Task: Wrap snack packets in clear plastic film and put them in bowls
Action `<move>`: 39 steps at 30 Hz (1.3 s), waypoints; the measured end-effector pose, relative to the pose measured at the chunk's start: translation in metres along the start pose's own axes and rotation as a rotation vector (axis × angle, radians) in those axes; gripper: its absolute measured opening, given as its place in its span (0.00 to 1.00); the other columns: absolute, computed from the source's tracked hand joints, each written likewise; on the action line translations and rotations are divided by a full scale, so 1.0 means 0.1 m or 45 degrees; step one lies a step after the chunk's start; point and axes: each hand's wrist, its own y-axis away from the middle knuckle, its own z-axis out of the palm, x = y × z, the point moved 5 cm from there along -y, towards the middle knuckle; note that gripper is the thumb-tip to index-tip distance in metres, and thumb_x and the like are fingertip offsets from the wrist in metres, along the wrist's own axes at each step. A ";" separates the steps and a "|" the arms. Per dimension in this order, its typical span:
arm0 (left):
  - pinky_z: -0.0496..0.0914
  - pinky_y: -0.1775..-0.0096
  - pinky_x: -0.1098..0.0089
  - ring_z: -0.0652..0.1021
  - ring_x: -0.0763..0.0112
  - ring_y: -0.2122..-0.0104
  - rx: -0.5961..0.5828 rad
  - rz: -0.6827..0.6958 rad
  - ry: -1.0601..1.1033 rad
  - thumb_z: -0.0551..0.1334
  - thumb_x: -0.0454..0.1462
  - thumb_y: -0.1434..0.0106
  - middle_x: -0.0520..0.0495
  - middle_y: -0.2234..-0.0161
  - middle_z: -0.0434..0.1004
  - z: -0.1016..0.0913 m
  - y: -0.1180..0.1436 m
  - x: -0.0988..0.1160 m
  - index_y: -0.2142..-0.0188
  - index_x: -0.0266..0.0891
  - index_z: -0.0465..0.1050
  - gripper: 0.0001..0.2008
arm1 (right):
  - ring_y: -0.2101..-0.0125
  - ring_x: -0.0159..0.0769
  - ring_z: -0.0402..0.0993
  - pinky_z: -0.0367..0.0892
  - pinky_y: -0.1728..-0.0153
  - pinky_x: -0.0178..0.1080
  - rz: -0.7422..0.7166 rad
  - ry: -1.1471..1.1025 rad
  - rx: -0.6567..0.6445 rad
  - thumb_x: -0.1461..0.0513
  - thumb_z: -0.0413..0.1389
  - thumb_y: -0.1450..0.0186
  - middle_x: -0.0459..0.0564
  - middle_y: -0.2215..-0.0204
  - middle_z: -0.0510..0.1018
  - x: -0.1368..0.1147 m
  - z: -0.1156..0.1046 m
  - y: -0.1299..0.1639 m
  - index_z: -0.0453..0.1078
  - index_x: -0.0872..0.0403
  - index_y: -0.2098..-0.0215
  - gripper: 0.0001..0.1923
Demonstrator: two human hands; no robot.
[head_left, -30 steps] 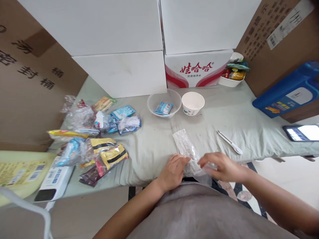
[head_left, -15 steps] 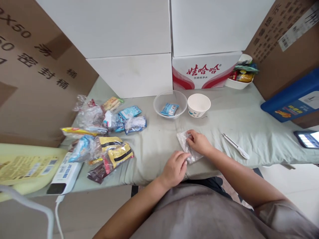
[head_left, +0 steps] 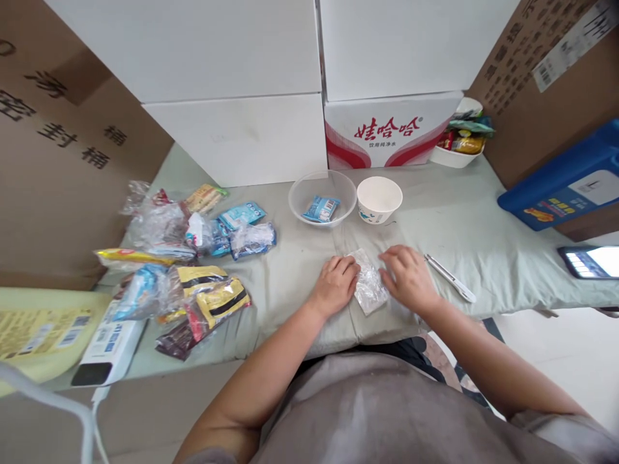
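A crinkled clear plastic packet lies flat on the cloth between my hands. My left hand has its fingers bent together over the packet's left edge, pinning it against the cloth; the thumb is hidden. Just right of the packet, my right hand is slightly blurred, its fingers curved and apart with nothing seen in them. Beyond the packet stand a clear plastic bowl with a blue snack packet inside, and a white paper bowl. Beside my right hand lies a white utility knife.
Several snack packets are heaped at the left, near a white power strip and a pale yellow jug. White cartons wall off the back. A blue container and a phone are at the right.
My right hand has come off the packet and moved right. My left hand has moved up to the packet's left edge, and the packet lies more exposed. The view has shifted slightly.
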 end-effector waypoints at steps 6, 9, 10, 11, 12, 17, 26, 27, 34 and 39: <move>0.65 0.50 0.54 0.68 0.56 0.48 -0.061 0.059 -0.085 0.56 0.36 0.34 0.45 0.42 0.70 0.04 0.01 0.04 0.46 0.43 0.70 0.17 | 0.34 0.50 0.48 0.54 0.39 0.53 -0.495 -0.012 -0.255 0.54 0.50 0.31 0.62 0.35 0.59 -0.47 0.24 0.69 0.54 0.63 0.35 0.32; 0.65 0.50 0.54 0.68 0.56 0.48 -0.097 0.139 -0.048 0.56 0.37 0.33 0.45 0.43 0.71 0.03 0.02 0.09 0.46 0.43 0.71 0.17 | 0.35 0.48 0.51 0.57 0.40 0.51 -0.441 0.015 -0.226 0.63 0.49 0.32 0.60 0.36 0.60 -0.45 0.26 0.89 0.56 0.62 0.35 0.27; 0.66 0.50 0.54 0.68 0.57 0.48 -0.115 0.180 -0.016 0.57 0.38 0.34 0.45 0.43 0.71 0.03 0.02 0.11 0.46 0.43 0.71 0.17 | 0.37 0.46 0.55 0.59 0.41 0.50 -0.440 -0.002 -0.202 0.65 0.48 0.32 0.58 0.38 0.63 -0.44 0.25 0.93 0.59 0.60 0.36 0.25; 0.66 0.51 0.55 0.68 0.57 0.49 -0.138 0.223 0.020 0.57 0.39 0.34 0.45 0.43 0.71 0.02 0.03 0.13 0.46 0.44 0.71 0.17 | 0.39 0.45 0.59 0.61 0.44 0.49 -0.442 -0.035 -0.177 0.67 0.47 0.32 0.57 0.40 0.67 -0.44 0.22 0.95 0.61 0.58 0.38 0.24; 0.66 0.51 0.56 0.68 0.58 0.49 -0.162 0.259 0.055 0.58 0.39 0.34 0.45 0.43 0.72 0.02 0.04 0.14 0.46 0.44 0.71 0.17 | 0.42 0.43 0.64 0.63 0.46 0.47 -0.444 -0.078 -0.154 0.67 0.46 0.32 0.56 0.42 0.70 -0.44 0.19 0.96 0.64 0.56 0.40 0.22; 0.65 0.50 0.57 0.69 0.58 0.49 -0.241 0.289 0.134 0.59 0.40 0.35 0.44 0.43 0.72 0.01 0.04 0.16 0.43 0.43 0.67 0.21 | 0.58 0.37 0.73 0.61 0.47 0.50 -0.377 -0.305 -0.088 0.67 0.48 0.32 0.49 0.57 0.80 -0.47 0.00 0.84 0.71 0.51 0.53 0.14; 0.64 0.45 0.56 0.66 0.59 0.41 -0.078 0.251 0.256 0.51 0.38 0.31 0.36 0.38 0.62 -0.02 0.04 0.09 0.35 0.38 0.51 0.26 | 0.66 0.33 0.74 0.65 0.68 0.33 -0.342 -0.343 -0.350 0.66 0.43 0.29 0.50 0.64 0.77 -0.29 -0.04 0.18 0.69 0.53 0.50 0.15; 0.65 0.45 0.57 0.65 0.59 0.39 -0.041 0.248 0.282 0.50 0.35 0.31 0.35 0.38 0.61 -0.01 0.05 0.07 0.34 0.38 0.47 0.27 | 0.67 0.32 0.75 0.64 0.69 0.33 -0.303 -0.286 -0.357 0.65 0.44 0.29 0.50 0.64 0.77 -0.25 0.00 0.09 0.69 0.52 0.50 0.15; 0.65 0.43 0.52 0.62 0.59 0.37 0.057 0.202 0.372 0.47 0.27 0.36 0.34 0.37 0.58 0.05 0.07 -0.01 0.33 0.39 0.40 0.33 | 0.70 0.34 0.73 0.56 0.74 0.35 -0.142 0.000 -0.382 0.58 0.46 0.28 0.51 0.64 0.77 -0.12 0.37 -0.22 0.71 0.55 0.54 0.14; 0.67 0.43 0.54 0.66 0.59 0.40 0.038 0.086 0.447 0.52 0.34 0.33 0.35 0.41 0.63 -0.02 0.04 -0.01 0.45 0.37 0.60 0.17 | 0.72 0.33 0.70 0.51 0.75 0.36 -0.060 0.032 -0.293 0.56 0.43 0.27 0.52 0.66 0.76 -0.17 0.44 -0.19 0.71 0.55 0.58 0.17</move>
